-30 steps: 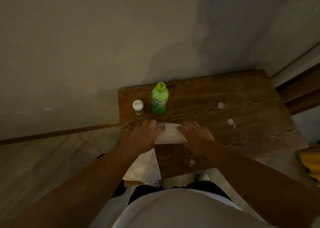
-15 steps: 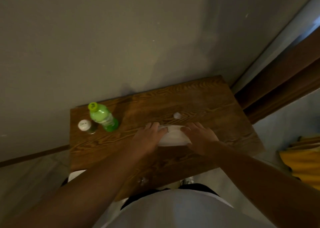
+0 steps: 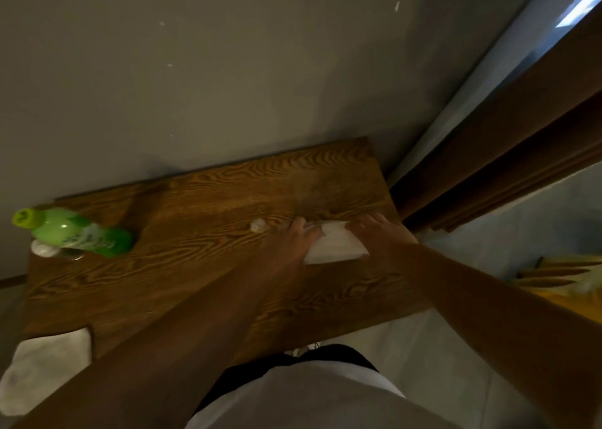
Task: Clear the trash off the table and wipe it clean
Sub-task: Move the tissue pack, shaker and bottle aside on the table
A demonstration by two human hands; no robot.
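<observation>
Now | left hand (image 3: 290,246), right hand (image 3: 379,236) flat, pressing white cloth (image 3: 335,247) between | crumpled scrap (image 3: 258,225), perhaps, just left.

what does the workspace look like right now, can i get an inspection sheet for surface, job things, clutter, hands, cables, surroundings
surface: dark wood-grain table against a grey wall; too dim to judge how clean it is
job's things: white cloth flat on the table near its right end; small crumpled scrap lies just left of the hands
clutter: green bottle at the far left with a white-capped shaker beside it; a second white cloth hangs over the near left edge
grippers: left hand and right hand both pressed flat on the white cloth
cables: nothing seen
surroundings: wooden door frame to the right, something yellow on the pale floor
</observation>
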